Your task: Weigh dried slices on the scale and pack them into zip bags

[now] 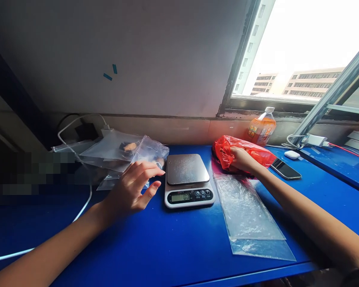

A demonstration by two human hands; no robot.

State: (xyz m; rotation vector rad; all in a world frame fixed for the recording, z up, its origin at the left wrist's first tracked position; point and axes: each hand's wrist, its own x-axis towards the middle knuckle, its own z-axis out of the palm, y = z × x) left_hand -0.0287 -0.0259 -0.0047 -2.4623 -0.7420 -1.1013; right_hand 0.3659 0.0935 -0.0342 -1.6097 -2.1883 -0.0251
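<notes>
My left hand [139,185] hovers just left of a kitchen scale [188,171], fingers curved and thumb apart, with nothing in it. The scale has a bare metal plate with a few specks on it, and its display reads 0.0. My right hand [241,158] reaches into the mouth of a red plastic bag [224,149]; the bag hides its fingers. Clear flat plastic bags [248,215] lie to the right of the scale. Behind my left hand, clear bags [107,145] lie in a pile, one with a small brown and dark piece [130,146] in it.
An orange drink bottle [261,127] stands behind the red bag. A phone [285,168], a white earbud case [292,154] and a charger [315,140] with cables lie at the right. A white cable [88,199] crosses the blue table [167,251] at the left. The wall and window bound the back.
</notes>
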